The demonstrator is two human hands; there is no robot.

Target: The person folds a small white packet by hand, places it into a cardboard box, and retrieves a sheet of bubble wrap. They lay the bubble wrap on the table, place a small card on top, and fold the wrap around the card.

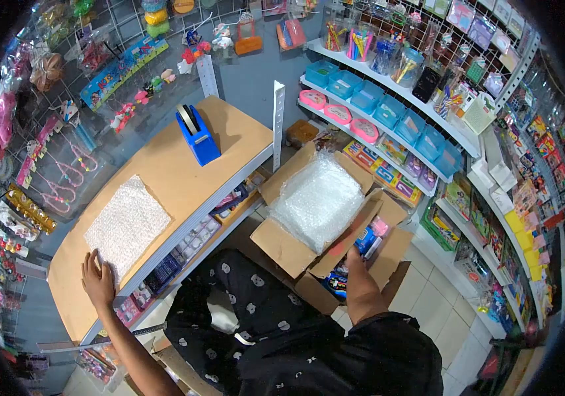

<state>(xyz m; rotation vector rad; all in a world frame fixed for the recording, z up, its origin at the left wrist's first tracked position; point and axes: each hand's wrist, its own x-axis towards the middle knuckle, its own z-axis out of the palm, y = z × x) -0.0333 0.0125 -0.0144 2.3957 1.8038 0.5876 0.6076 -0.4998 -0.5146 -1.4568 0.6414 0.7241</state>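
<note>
My left hand (99, 280) lies with its fingers apart on the lower left edge of a sheet of bubble wrap (128, 224), which is flat on the wooden table (236, 125). My right hand (356, 261) reaches into an open cardboard box (391, 254) that holds blue packets (365, 239) and a pink item (379, 226). Its fingers are mostly hidden among the packets, so what they hold cannot be made out. Beside that box, a larger cardboard box (279, 243) holds more bubble wrap (318, 198).
A blue tape dispenser (198, 135) stands on the table's far part. Shelves (394, 82) with blue and pink cases curve round the right side. A metal post (278, 125) rises at the table's far corner. Hanging goods (64, 165) cover the left wall.
</note>
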